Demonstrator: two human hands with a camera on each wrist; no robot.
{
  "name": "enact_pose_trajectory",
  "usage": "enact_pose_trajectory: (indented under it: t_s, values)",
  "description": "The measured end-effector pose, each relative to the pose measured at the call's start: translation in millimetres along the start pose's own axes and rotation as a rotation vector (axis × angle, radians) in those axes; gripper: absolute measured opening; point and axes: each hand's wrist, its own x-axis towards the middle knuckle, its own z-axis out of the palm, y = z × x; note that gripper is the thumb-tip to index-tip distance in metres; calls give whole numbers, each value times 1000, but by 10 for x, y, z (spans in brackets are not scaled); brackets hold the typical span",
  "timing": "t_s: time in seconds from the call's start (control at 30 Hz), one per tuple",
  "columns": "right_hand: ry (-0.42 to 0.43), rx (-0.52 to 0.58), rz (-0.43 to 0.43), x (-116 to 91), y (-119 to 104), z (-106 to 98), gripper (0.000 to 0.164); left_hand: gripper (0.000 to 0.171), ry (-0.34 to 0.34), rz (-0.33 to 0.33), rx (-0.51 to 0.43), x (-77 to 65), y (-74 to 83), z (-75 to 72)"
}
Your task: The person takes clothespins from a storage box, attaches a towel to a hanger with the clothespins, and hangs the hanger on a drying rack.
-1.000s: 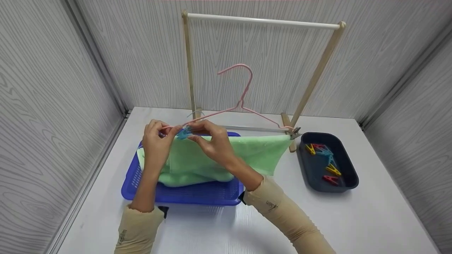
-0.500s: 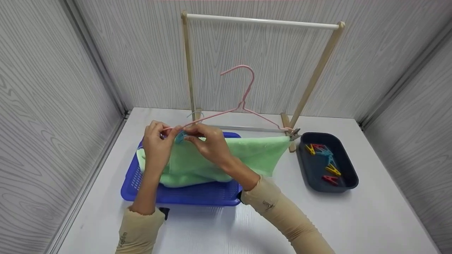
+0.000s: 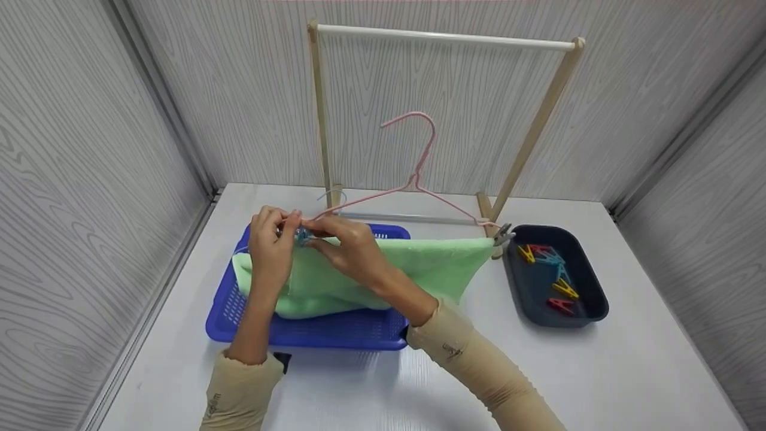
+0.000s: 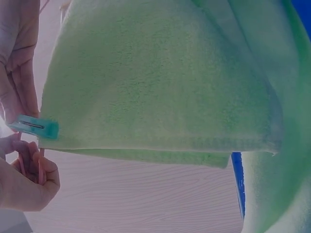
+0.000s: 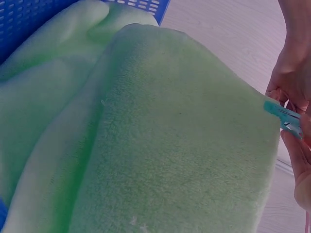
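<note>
With curled fingers, my left hand point(image 3: 272, 242) grips the left end of a pink wire hanger point(image 3: 419, 164). My right hand point(image 3: 353, 248) pinches a blue clothespin point(image 3: 303, 235) right beside it. A light green towel point(image 3: 431, 260) hangs along the hanger's lower bar and drapes into the basket. In the left wrist view the clothespin point(image 4: 41, 127) overlaps the towel's edge near its corner, its tip lying over the fabric. A grey clothespin point(image 3: 504, 233) clamps the towel's other top corner at the hanger's right end. The hanger's lower bar is mostly hidden by towel and fingers.
A blue perforated basket point(image 3: 335, 338) sits under the towel. On the right, a dark tray point(image 3: 520, 305) holds several red, yellow and blue clothespins. Behind stands a wooden rack with a white rod point(image 3: 443, 36). A pale hanger hook point(image 3: 333, 193) shows near the rack's left foot.
My right hand has moved left with the blue clothespin, closer to my left hand. The hanger has shifted slightly right and down, and the towel's top edge has dropped a little.
</note>
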Motion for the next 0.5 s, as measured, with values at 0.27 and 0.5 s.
enact_pose_trajectory:
  t_s: [0.27,0.5]
  values:
    - [-41,8,63,-12,23,18,33,32,-10,-37,-41,-16,2,-20]
    - [-54,22,53,-33,38,-1,40,34,-7,-55,-43,-17,-27,-34]
